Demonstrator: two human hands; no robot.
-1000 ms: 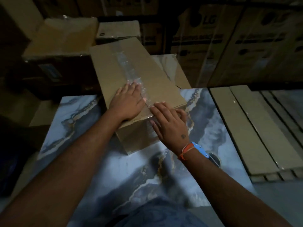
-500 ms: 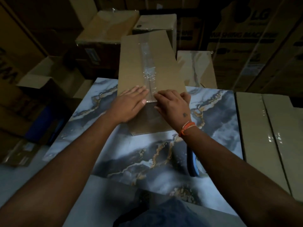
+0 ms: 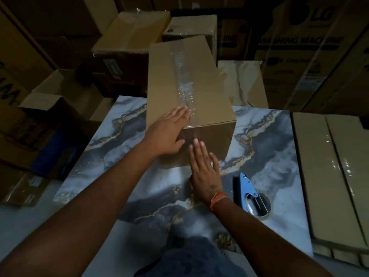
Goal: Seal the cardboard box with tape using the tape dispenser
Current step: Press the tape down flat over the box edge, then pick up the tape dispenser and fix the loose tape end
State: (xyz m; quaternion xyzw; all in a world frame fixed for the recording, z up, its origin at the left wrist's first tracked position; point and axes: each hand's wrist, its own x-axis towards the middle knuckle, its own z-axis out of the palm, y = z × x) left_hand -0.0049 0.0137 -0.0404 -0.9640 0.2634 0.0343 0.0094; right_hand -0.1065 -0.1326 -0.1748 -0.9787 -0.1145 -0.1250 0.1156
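Both hands flat on taped cardboard box (image 3: 179, 86), mid-worktop (image 3: 279, 136)

Left hand (image 3: 167, 134) splayed open on top near edge beside tape strip (image 3: 184, 76); right hand (image 3: 204, 166) open, pressed on front face. Tape dispenser (image 3: 249, 191) lies at 4 o'clock from box, untouched

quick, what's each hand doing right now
Left hand: open, flat on the cardboard box, holding nothing.
Right hand: open, flat against the box's front, holding nothing.
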